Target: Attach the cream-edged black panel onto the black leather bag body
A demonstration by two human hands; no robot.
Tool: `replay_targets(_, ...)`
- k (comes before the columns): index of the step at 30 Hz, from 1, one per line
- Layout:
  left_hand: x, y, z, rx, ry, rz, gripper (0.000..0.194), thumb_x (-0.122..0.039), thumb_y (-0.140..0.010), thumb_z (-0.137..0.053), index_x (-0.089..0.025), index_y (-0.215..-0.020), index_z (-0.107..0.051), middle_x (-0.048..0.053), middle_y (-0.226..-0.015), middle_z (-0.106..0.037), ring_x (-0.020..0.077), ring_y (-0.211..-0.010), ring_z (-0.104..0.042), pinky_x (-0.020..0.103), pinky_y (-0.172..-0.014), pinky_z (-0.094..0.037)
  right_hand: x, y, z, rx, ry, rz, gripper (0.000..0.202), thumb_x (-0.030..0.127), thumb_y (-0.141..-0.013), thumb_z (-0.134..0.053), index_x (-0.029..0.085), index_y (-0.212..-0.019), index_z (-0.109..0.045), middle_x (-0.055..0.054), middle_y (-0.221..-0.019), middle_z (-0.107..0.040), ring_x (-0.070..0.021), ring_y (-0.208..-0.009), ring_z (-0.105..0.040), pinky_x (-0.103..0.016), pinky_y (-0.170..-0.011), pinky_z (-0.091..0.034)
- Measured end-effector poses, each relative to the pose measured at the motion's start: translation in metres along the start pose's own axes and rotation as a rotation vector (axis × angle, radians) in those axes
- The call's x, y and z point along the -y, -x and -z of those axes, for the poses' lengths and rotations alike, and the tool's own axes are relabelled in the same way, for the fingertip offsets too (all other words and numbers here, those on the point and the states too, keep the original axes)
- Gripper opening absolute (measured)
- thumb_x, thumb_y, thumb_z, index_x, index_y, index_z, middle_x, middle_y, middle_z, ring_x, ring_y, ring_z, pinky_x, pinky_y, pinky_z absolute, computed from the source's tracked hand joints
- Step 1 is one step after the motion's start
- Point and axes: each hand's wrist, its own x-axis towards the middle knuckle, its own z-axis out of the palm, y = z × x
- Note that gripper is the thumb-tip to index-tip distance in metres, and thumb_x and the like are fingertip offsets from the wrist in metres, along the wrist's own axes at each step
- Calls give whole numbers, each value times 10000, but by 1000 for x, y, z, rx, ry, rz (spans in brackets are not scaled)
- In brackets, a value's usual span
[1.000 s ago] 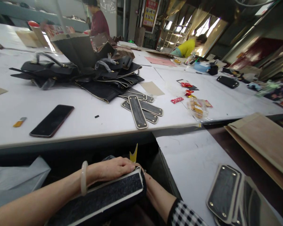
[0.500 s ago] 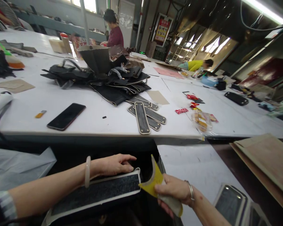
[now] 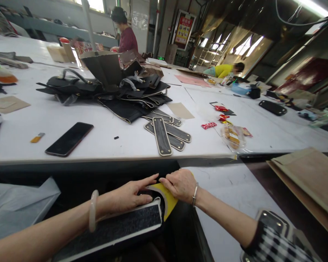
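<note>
A long black panel with a white edge lies slanted at the lower middle, below the table edge. My left hand rests along its upper side, thumb and fingers apart, with a pale bangle on the wrist. A bent yellow sheet with a grey inner face curves around the panel's right end. My right hand is closed on the upper part of this sheet, close to my left fingertips. What lies beneath my left palm is hidden.
The white table carries a phone, black strips with pale edges, black bag pieces and wrapped snacks. Brown boards lean at right. Two people are at the far side.
My right hand has moved up and left with the yellow sheet, which now bends around the panel's end. My left hand remains on the panel. The camera view has shifted slightly.
</note>
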Motion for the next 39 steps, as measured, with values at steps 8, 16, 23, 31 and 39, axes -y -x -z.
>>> replay_targets(8,2,1,0,20,-155,-89,482,-293,-936,-508,-332,-1413,-452,-49,-1172,-679,196,-1018,-625,245,-891,-450,12,-9,6,22,175,98,513,417,-1021,-351,180,-689,-662,-70,-715,-717,-191,-627,-656,-317,-523,-178)
replay_targets(16,1,3,-2,11,-246,-111,415,-339,-953,-473,-301,-1363,-526,-16,-1098,-705,201,-929,-644,233,-825,-457,19,-8,3,48,215,86,524,402,-1031,-329,180,-701,-670,-77,-713,-721,-210,-636,-670,-297,-528,-275)
replay_targets(23,-1,5,-5,-11,-309,-134,357,-354,-956,-434,-252,-1247,-613,4,-1064,-710,215,-897,-644,247,-840,-454,25,-4,5,85,225,58,538,393,-1033,-320,164,-713,-688,-100,-719,-722,-246,-644,-687,-312,-536,-336)
replay_targets(31,0,5,-6,11,-392,-199,303,-336,-978,-403,-235,-1149,-632,23,-1010,-703,199,-897,-654,229,-815,-458,29,0,3,129,231,19,547,391,-1036,-291,175,-747,-702,-102,-748,-731,-253,-672,-697,-312,-563,-384)
replay_targets(39,6,1,-3,63,-531,-291,351,-305,-998,-362,-267,-1285,-562,30,-1194,-676,230,-1154,-599,414,-1183,-183,36,7,0,155,233,-42,548,371,-1038,-265,178,-756,-694,-103,-741,-728,-270,-676,-701,-320,-565,-401)
